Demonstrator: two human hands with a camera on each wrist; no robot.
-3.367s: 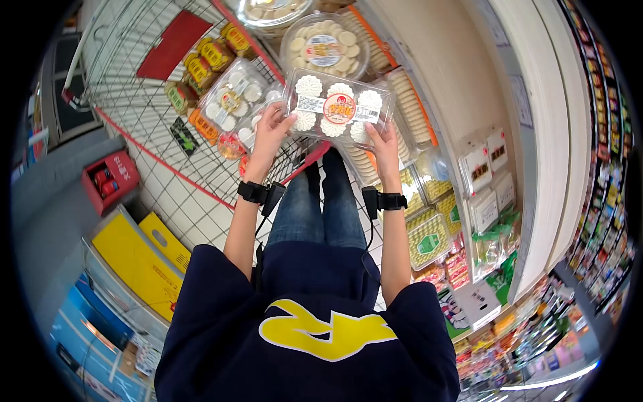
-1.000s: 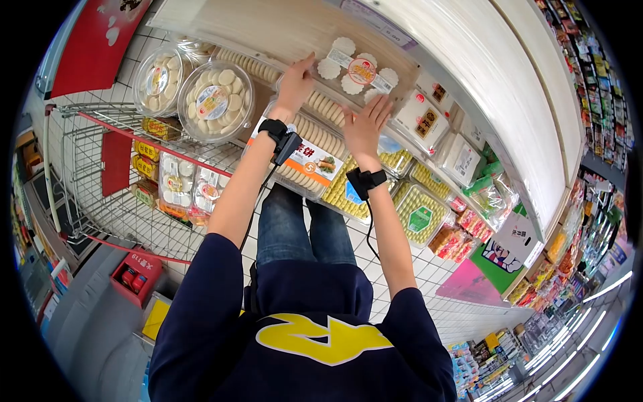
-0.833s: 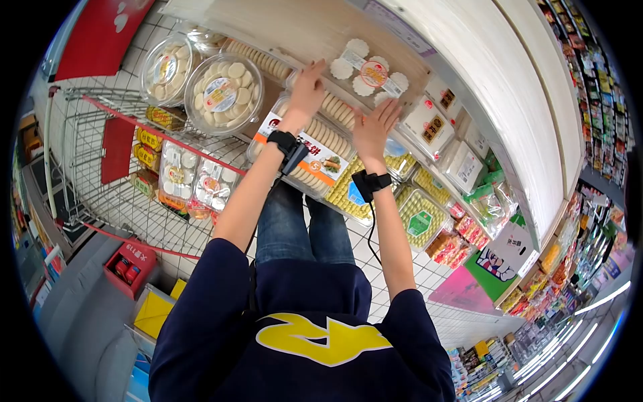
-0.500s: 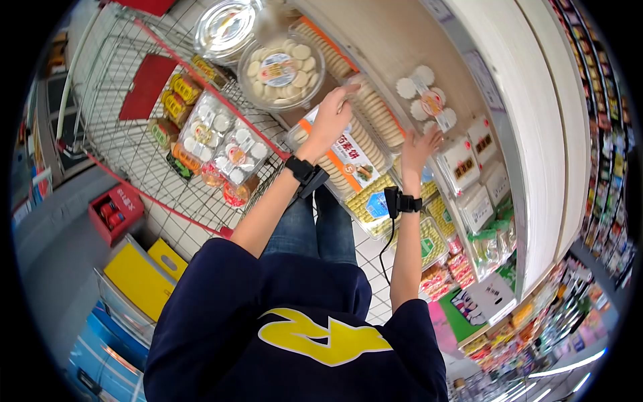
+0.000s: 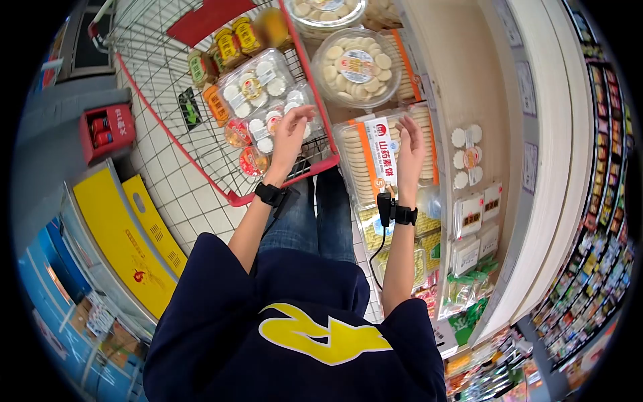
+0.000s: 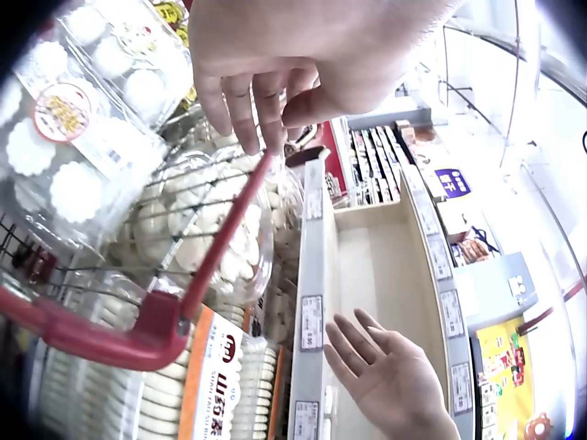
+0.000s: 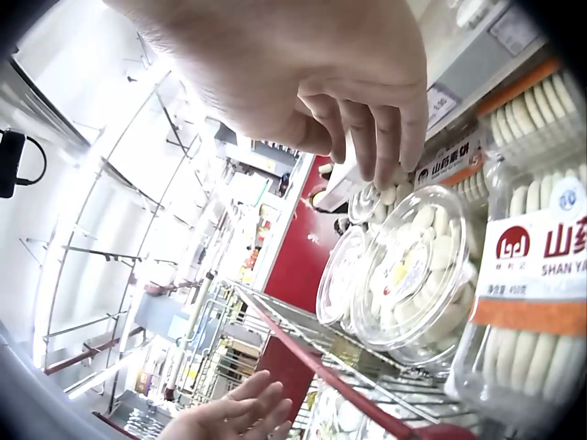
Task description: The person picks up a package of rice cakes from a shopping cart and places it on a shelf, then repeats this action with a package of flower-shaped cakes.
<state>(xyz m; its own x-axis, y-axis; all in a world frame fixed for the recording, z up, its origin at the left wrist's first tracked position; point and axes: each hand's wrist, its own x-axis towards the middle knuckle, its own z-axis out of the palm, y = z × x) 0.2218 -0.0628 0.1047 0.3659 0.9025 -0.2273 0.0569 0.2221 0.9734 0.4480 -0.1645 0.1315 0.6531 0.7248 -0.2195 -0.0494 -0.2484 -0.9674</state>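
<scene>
In the head view my left hand (image 5: 289, 142) is raised over the cart's near corner, fingers loose and holding nothing. Under it in the cart lie two clear boxes of white flower-shaped pastries, the upper box (image 5: 253, 87) and the lower box (image 5: 258, 127). My right hand (image 5: 410, 161) hovers above a clear pack of round flat cakes with an orange and white label (image 5: 382, 151), also holding nothing. A similar box of white pastries (image 5: 467, 157) lies on the wooden shelf to the right. Both hands (image 6: 390, 371) look relaxed in the wrist views.
The wire shopping cart (image 5: 230, 197) with a red rim stands at the left, holding jars (image 5: 228, 47) and small packs. Round tubs of pale cakes (image 5: 357, 67) stand between cart and shelf. White boxes (image 5: 467, 214) sit farther along the shelf (image 5: 462, 80).
Earlier both hands held a pastry box; a second ago it lay on the shelf beside my hands. Since then both hands have drawn back from it, the left over the cart, as the view turned.
</scene>
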